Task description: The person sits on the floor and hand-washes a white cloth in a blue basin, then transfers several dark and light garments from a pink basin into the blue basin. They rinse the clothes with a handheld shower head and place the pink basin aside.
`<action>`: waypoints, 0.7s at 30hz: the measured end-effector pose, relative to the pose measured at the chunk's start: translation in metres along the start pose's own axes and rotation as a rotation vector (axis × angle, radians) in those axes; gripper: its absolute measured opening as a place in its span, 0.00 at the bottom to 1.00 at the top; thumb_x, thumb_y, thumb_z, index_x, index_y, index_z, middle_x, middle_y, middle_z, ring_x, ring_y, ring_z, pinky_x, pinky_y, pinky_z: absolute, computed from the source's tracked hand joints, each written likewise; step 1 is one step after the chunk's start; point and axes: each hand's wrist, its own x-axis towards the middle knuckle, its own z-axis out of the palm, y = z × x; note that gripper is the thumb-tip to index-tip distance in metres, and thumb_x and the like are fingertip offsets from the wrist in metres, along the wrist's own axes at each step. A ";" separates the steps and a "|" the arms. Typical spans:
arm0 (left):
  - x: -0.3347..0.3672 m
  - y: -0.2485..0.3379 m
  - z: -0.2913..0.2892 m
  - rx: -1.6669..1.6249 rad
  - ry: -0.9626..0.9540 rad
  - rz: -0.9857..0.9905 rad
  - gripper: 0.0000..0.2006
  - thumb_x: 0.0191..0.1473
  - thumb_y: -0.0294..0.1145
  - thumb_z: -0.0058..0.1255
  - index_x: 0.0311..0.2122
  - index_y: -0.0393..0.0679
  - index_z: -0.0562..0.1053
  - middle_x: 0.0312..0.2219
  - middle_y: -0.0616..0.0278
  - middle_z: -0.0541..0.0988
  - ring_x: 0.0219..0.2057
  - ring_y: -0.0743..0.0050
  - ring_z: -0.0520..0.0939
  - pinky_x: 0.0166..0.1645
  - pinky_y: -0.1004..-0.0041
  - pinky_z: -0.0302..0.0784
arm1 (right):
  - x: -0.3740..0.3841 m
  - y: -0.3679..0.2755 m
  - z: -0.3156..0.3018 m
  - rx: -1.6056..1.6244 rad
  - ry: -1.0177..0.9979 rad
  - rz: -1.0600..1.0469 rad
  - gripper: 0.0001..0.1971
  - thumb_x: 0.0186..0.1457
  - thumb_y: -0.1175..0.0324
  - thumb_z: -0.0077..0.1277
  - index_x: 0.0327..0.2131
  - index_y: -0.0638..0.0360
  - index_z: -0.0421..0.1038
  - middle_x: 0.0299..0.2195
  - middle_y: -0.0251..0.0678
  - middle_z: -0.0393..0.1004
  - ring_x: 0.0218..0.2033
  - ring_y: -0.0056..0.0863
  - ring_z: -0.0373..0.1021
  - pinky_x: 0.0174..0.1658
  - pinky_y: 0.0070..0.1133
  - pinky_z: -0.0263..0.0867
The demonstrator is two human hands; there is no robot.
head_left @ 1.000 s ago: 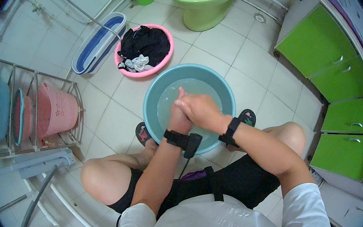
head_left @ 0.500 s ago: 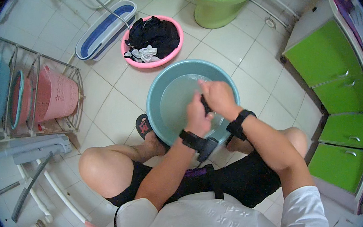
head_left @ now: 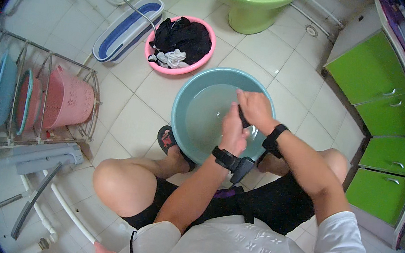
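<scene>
From the head view I see both hands over the blue-green wash basin [head_left: 186, 94], which sits on the tiled floor [head_left: 136, 93] between my knees and holds water. My left hand [head_left: 234, 133] and right hand [head_left: 255, 110] are pressed together, each grip closed on a small dark piece of cloth [head_left: 242, 117] above the water. Black bands sit on both wrists. Behind the basin, just beside it, a pink basin [head_left: 197, 62] holds dark laundry [head_left: 183, 35]. A green toilet [head_left: 255, 1] stands farther back, green cabinets [head_left: 387, 144] on the right.
</scene>
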 end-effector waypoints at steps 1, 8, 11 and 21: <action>0.003 0.002 0.000 -0.058 0.010 -0.016 0.19 0.66 0.52 0.35 0.36 0.47 0.69 0.28 0.65 0.75 0.29 0.71 0.79 0.31 0.66 0.77 | -0.003 0.000 0.001 -0.001 -0.025 0.007 0.25 0.65 0.53 0.38 0.21 0.59 0.75 0.20 0.53 0.73 0.24 0.55 0.72 0.32 0.44 0.68; -0.009 -0.007 0.003 -0.120 0.066 0.121 0.16 0.65 0.50 0.40 0.34 0.49 0.70 0.22 0.69 0.72 0.16 0.81 0.69 0.14 0.75 0.59 | 0.002 0.011 0.019 -0.146 -0.130 -0.153 0.25 0.65 0.56 0.37 0.20 0.61 0.74 0.22 0.54 0.74 0.25 0.56 0.72 0.31 0.43 0.69; -0.010 -0.003 0.007 -0.102 0.000 0.106 0.15 0.65 0.47 0.40 0.33 0.49 0.70 0.21 0.70 0.72 0.15 0.80 0.68 0.14 0.76 0.58 | 0.006 0.019 0.018 0.048 -0.063 -0.143 0.25 0.65 0.57 0.36 0.21 0.62 0.74 0.22 0.54 0.74 0.26 0.55 0.72 0.30 0.42 0.68; -0.015 -0.009 0.013 0.113 -0.017 0.394 0.14 0.66 0.43 0.41 0.33 0.44 0.69 0.23 0.71 0.68 0.20 0.84 0.67 0.25 0.79 0.64 | 0.012 0.047 0.023 0.441 -0.070 -0.001 0.26 0.66 0.49 0.37 0.28 0.64 0.70 0.24 0.51 0.70 0.19 0.47 0.68 0.27 0.37 0.66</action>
